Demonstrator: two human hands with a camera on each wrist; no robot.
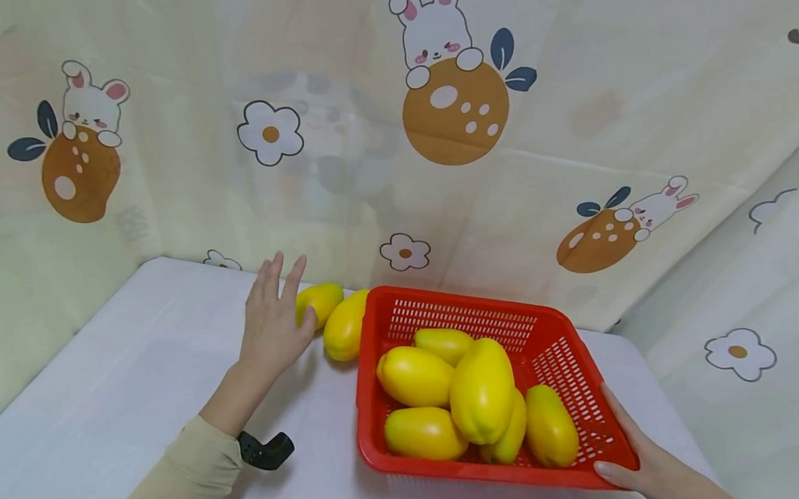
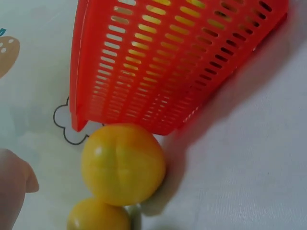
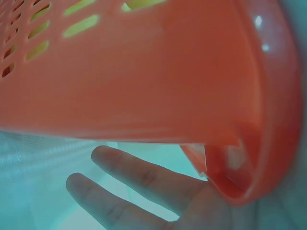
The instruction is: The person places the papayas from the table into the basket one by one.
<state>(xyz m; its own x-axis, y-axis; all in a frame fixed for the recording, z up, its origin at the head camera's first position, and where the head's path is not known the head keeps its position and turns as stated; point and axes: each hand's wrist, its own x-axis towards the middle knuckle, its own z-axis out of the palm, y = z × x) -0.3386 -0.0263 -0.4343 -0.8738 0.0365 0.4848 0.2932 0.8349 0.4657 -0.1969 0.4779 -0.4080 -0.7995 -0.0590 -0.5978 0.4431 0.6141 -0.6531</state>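
Observation:
My left hand [image 1: 275, 327] is over the table with its fingers spread and nothing in its grasp. Beside its thumb lies a yellow papaya [image 1: 324, 302], which the thumb overlaps in the head view. A second papaya [image 1: 344, 331] lies between that one and a red plastic basket [image 1: 468, 468], right against the basket's left side. The basket stands tilted and holds several yellow papayas [image 1: 481, 392]. With the thumb over the rim, my right hand [image 1: 655, 466] grips its near right corner. Two fingers [image 3: 144, 177] of that hand stretch under the basket in the right wrist view.
A white cloth covers the table [image 1: 128, 377]. Behind it hangs a pale curtain [image 1: 343, 200] printed with rabbits and flowers, close to the table's back edge. A black wrist-worn device [image 1: 266, 450] sticks out below my left sleeve [image 1: 187, 472].

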